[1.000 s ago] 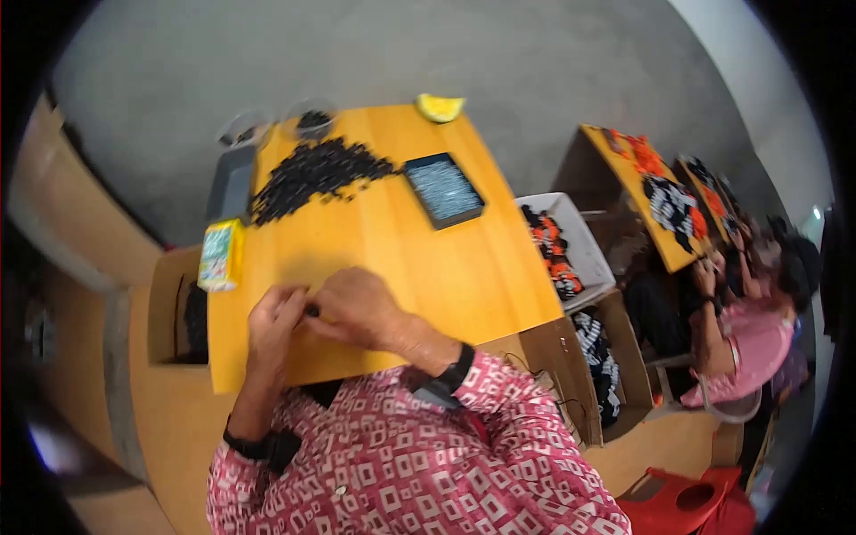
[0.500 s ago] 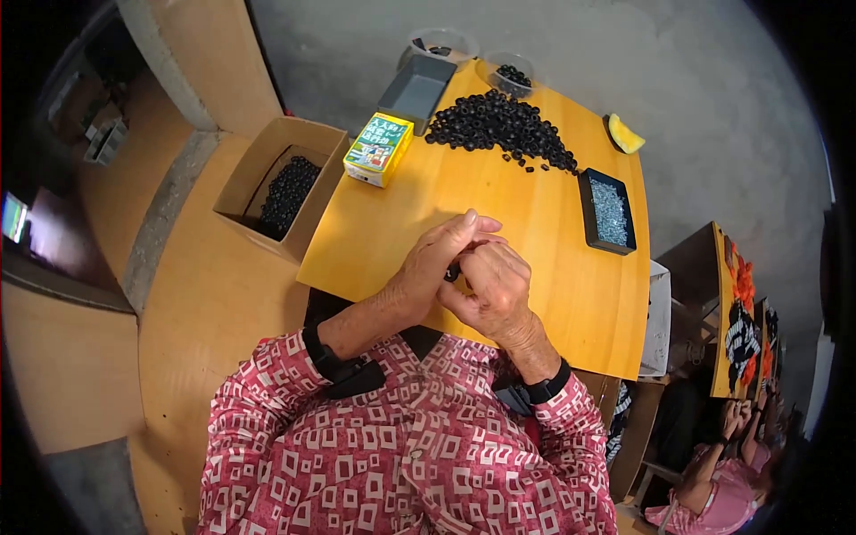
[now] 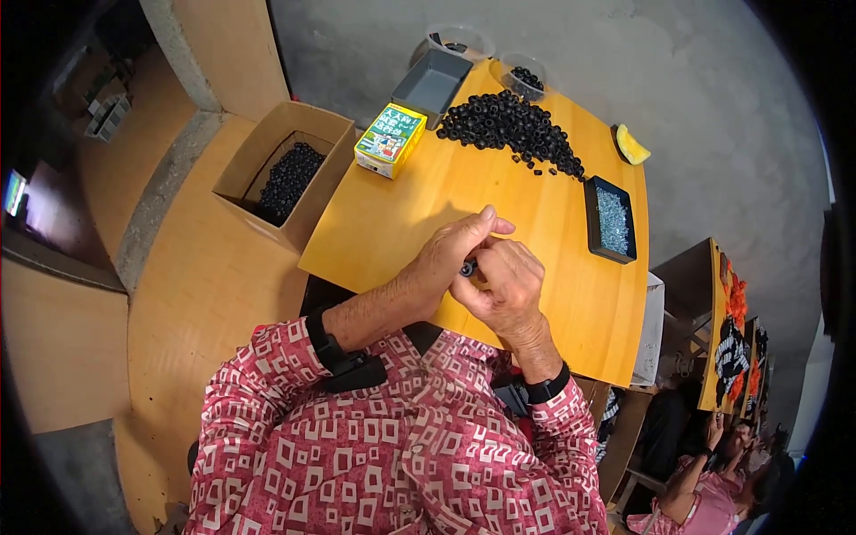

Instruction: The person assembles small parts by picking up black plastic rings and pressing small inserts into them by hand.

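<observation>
Above the near part of the yellow table, my left hand [image 3: 450,254] and my right hand [image 3: 506,281] are pressed together. A small black ring-shaped part [image 3: 468,267] shows in the gap between them, gripped by my right thumb and curled fingers. My left hand curves round from the far side, its thumb pointing away from me. Most of its other fingers are hidden behind my right hand, so what they hold cannot be made out. Farther off lies a heap of similar black parts [image 3: 513,125]. A black tray of small, shiny, clear-bluish pieces [image 3: 613,218] stands to the right.
At the left edge stands a cardboard box [image 3: 334,165] with black parts inside. A yellow-green carton [image 3: 390,141], a grey tray [image 3: 434,80] and two clear tubs, one a round tub [image 3: 526,64], line the back. A yellow wedge [image 3: 631,147] lies far right; another person [image 3: 691,495] sits lower right.
Both hands have shifted slightly right in the picture, still together. The black part between them shows a ring-like end more plainly. The whole view has tilted a little.
</observation>
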Demonstrator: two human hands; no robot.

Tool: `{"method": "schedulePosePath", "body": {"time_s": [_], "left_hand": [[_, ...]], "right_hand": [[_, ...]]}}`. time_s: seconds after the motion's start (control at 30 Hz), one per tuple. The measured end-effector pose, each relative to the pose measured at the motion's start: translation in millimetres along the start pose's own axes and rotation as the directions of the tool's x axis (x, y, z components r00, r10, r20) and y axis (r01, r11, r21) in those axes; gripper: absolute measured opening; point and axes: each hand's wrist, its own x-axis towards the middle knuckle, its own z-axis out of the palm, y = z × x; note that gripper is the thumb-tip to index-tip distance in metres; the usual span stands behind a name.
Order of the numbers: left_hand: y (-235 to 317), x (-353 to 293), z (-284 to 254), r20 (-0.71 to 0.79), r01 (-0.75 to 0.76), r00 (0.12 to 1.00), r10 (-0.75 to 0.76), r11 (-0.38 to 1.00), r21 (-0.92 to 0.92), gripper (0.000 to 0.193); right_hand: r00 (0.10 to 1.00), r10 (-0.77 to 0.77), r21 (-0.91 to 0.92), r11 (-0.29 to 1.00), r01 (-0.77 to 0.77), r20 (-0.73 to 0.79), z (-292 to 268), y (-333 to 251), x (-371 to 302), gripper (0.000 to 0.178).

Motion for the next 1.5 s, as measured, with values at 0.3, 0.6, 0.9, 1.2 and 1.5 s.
{"method": "schedulePosePath", "body": {"time_s": [0.3,0.6,0.9,1.2,1.5], "left_hand": [[-1.2,-0.1,-7.3,-0.042,-0.012,0.999,0.017,0.994,0.104,0.053],[11.3,-2.2,-11.8,0.042,-0.124,0.992,0.117,0.899,0.420,0.025],[10.2,-0.6,-19.3,0.113,-0.253,0.967,0.227,0.853,0.456,0.020],[1.6,2.1,-21.4,0.067,-0.166,0.986,0.153,0.930,0.328,0.016],[-2.2,2.0,-22.6,0.037,-0.156,0.988,0.153,0.924,0.349,0.019]], "right_hand": [[0.998,0.038,-0.083,0.996,-0.042,-0.056,-16.5,4.2,6.1,0.025],[0.999,-0.013,-0.209,0.978,0.005,-0.033,-32.8,17.4,1.7,0.028],[0.999,-0.044,-0.243,0.969,0.049,0.025,-28.1,11.4,1.9,0.026],[1.000,0.008,-0.181,0.983,-0.004,0.020,-25.1,16.5,2.7,0.026],[0.990,0.036,-0.260,0.966,0.002,0.139,-25.8,14.8,-2.7,0.025]]}}
